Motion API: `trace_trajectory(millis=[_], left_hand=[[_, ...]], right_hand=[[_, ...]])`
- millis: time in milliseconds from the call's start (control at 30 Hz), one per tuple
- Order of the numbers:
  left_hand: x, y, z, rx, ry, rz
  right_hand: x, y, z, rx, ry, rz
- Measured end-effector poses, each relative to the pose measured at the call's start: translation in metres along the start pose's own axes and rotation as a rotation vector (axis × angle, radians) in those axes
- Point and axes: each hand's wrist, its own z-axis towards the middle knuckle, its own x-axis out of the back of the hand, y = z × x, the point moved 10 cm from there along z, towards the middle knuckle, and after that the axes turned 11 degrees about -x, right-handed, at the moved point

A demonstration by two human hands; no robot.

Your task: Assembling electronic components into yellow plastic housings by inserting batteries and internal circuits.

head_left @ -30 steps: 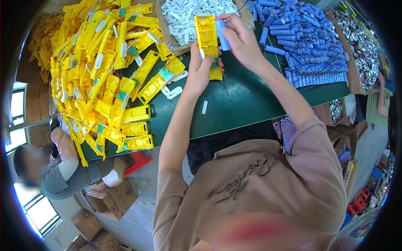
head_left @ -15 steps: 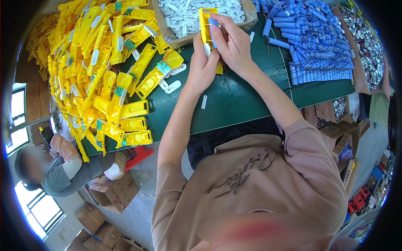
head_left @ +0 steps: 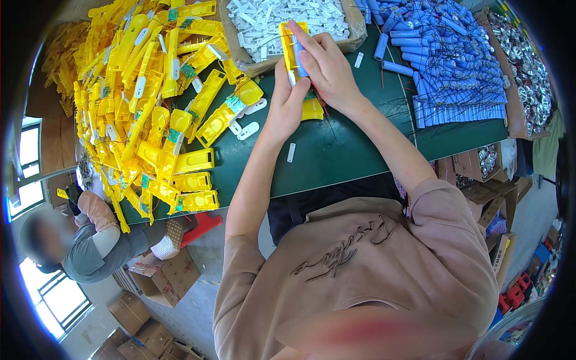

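Over the far middle of the table, my left hand [head_left: 285, 108] is closed round a yellow plastic casing [head_left: 287, 43]. A blue cylindrical battery [head_left: 299, 60] lies lengthwise in the casing's open side. My right hand [head_left: 333, 78] is closed on the battery, its index finger stretched along the casing's upper end and its thumb against the battery. Thin dark and red wires trail below the right hand. Beneath the hands a yellow plastic part [head_left: 312, 110] shows; whether it belongs to the held casing I cannot tell. A white tip shows by my left thumb.
Yellow casings [head_left: 162, 153] with green circuit boards heap up on the left. A box of white plastic pieces [head_left: 288, 24] stands behind my hands. Wired blue batteries [head_left: 459, 111] are piled right, beside a box of silvery parts [head_left: 531, 90]. Another person [head_left: 90, 246] sits at far left.
Both hands have come slightly nearer and to the left with the casing and battery. My right index finger now stretches straighter along the casing. More of the yellow part below shows.
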Motion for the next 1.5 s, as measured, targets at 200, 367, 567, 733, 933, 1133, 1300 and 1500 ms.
trace_trajectory(millis=[200, 367, 567, 733, 933, 1133, 1300, 1500], left_hand=[[0.003, 0.003, 0.003, -0.026, 0.012, 0.075], [-0.005, -0.008, 0.000, 0.180, 0.013, -0.271], [-0.014, -0.001, -0.004, 0.198, -0.036, -0.366], [-0.013, 0.003, -0.008, 0.150, 0.005, -0.316], [0.042, 0.026, -0.008, -0.221, 0.442, -0.160], [0.051, 0.012, -0.006, -0.148, 0.515, -0.203], [0.044, 0.017, -0.006, -0.181, 0.464, -0.140], [0.034, 0.017, -0.006, -0.193, 0.350, -0.064]], right_hand=[[0.005, -0.008, 0.000, 0.005, 0.042, -0.099], [0.063, 0.019, 0.023, -0.217, 0.138, 0.144], [0.062, 0.034, 0.034, -0.353, -0.146, 0.323], [0.056, 0.025, 0.050, -0.162, -0.148, 0.057], [0.000, 0.036, 0.075, 0.245, -0.308, -0.521], [-0.006, 0.049, 0.080, 0.127, -0.286, -0.660], [0.010, 0.007, 0.071, 0.225, -0.204, -0.431], [0.023, 0.004, 0.062, -0.157, -0.206, -0.129]])
